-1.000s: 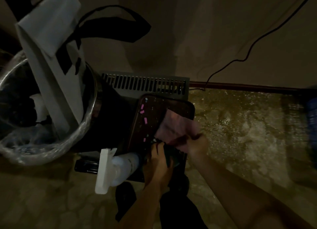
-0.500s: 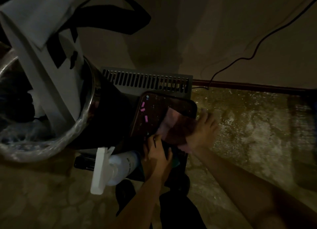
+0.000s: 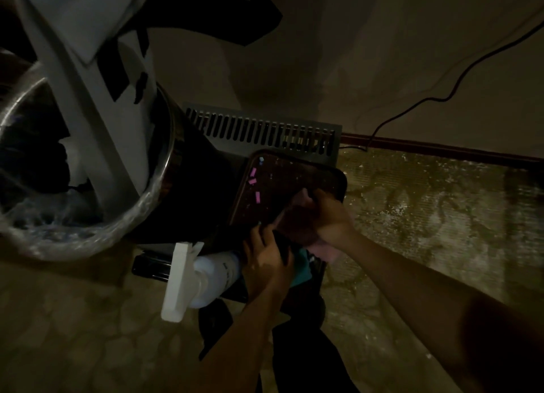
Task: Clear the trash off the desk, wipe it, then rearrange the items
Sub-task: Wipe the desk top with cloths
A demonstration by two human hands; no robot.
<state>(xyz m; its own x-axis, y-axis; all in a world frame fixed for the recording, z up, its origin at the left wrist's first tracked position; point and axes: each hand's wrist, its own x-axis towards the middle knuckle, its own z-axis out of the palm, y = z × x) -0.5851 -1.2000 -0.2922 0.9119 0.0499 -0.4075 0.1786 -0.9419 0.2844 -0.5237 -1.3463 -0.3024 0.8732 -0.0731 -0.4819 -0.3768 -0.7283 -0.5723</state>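
Observation:
A dark tray [image 3: 282,180] strewn with pink paper scraps [image 3: 252,181] and small crumbs is tilted next to a round trash bin [image 3: 153,204] lined with a clear bag. My left hand [image 3: 265,260] grips the tray's near edge. My right hand [image 3: 326,216] holds a bunched pink cloth [image 3: 303,196] against the tray's lower right part. A white spray bottle [image 3: 206,274] lies level by my left wrist; what holds it is hidden. A teal cloth [image 3: 300,272] shows below the hands.
A white paper bag with black handles [image 3: 88,98] stands tall inside the bin. A black box with a slotted vent [image 3: 265,130] stands behind the tray. A dark cable [image 3: 441,98] runs down the wall to the skirting. Patterned floor lies to the right and below.
My right hand left the tray's right edge, where it lay flat, and now grips the cloth nearer the tray's middle. My left hand keeps its hold on the near edge.

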